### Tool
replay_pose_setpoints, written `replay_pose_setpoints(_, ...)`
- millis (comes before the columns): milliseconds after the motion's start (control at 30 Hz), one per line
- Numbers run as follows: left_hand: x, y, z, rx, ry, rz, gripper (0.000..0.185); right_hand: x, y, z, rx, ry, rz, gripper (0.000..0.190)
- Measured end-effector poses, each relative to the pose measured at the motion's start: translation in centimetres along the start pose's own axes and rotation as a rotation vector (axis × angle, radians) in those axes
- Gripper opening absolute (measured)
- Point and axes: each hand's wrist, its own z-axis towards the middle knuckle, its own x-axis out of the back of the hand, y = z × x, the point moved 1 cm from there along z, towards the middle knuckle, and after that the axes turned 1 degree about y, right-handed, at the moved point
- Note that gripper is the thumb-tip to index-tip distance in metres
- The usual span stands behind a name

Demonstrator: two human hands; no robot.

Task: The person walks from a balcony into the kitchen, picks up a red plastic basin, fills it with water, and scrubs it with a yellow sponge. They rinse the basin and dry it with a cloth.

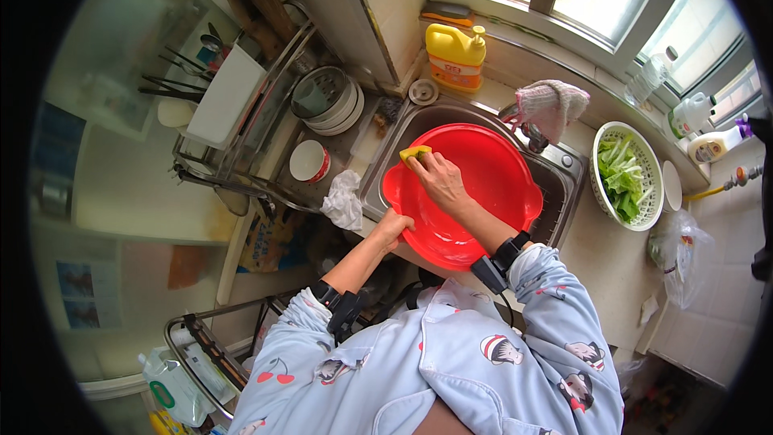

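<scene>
A large red plastic basin (492, 172) lies tilted over the stainless steel sink (558, 217). My left hand (392, 229) grips the basin's near left rim, its thumb over the edge. A yellow sponge (415, 153) is held in my right hand (439, 180), against the basin's far left rim beside the pouring lip. The fingers of that hand partly cover the sponge. Behind the basin, a pink and white cloth (552, 106) hangs over the faucet (534, 136), hiding much of it.
Left of the sink are a white crumpled cloth (344, 199), a bowl (310, 161), stacked plates (344, 112) and a dish rack (223, 151). A yellow detergent jug (456, 57) stands behind. At right sits a white colander (649, 163) with leafy greens (625, 181), near bottles on the windowsill.
</scene>
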Motion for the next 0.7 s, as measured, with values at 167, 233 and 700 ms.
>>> replay_pose_setpoints(167,0.0,0.3,-0.7,0.027,-0.012,0.03,0.048,-0.3,2.8,1.2,-0.071,-0.018,-0.064,0.027)
replay_pose_setpoints(233,0.0,0.3,-0.8,0.034,-0.01,0.038,0.046,-0.3,3.6,1.3,-0.161,-0.014,-0.066,0.021)
replay_pose_setpoints(700,0.4,-1.7,-0.1,-0.052,0.06,-0.101,0.046,3.8,10.9,-2.5,-0.926,-0.293,-0.166,0.034)
